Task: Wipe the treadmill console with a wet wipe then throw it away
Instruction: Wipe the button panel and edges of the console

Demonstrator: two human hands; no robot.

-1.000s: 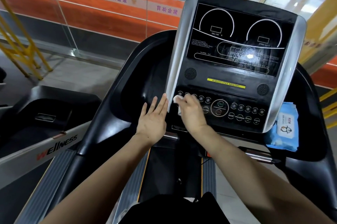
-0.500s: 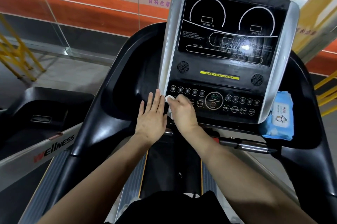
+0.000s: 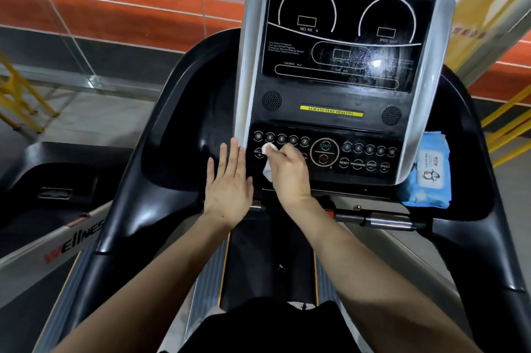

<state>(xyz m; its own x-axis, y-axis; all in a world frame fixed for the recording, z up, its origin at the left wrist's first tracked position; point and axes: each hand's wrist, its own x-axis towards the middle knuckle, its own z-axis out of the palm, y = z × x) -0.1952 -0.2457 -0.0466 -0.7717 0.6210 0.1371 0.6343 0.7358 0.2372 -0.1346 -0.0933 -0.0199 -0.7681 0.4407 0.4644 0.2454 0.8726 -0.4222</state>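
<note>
Right hand (image 3: 288,173) is bunched around the wet wipe (image 3: 269,148), pressing it onto the left end of the button panel on the treadmill console (image 3: 339,85), right by the incline key. Left hand (image 3: 228,183) lies flat, fingers spread, against the console's left silver edge, holding nothing. Pack of wipes (image 3: 429,173) sits off to the right. Honest worry: pushing this hard on live buttons could trigger START (image 3: 325,146) or incline, and a soggy wipe might leak into the keys.
</note>
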